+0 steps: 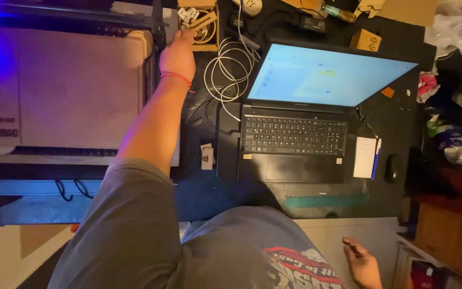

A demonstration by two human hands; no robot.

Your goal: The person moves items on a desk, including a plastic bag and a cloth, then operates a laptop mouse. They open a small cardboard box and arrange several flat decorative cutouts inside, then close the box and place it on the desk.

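My left hand [178, 53] reaches far forward, a red string around its wrist. Its fingertips touch a flat wooden cut-out piece [203, 22] that lies on a small wooden box beside the machine's black frame [158, 32]. Whether the fingers grip the piece is hidden. My right hand [362, 263] hangs low by my side below the desk edge, fingers loosely curled, holding nothing that shows. An open black laptop [295, 136] with a lit pale-blue screen stands on the dark desk between the two hands.
A large flat machine with a wooden panel [65, 88] and a blue-lit corner fills the left. A coiled white cable [228, 72] lies by the laptop. A white notepad with blue pen [366, 157], a dark mouse [392, 167] and a green ruler [324, 202] lie near the front. Clutter crowds the right.
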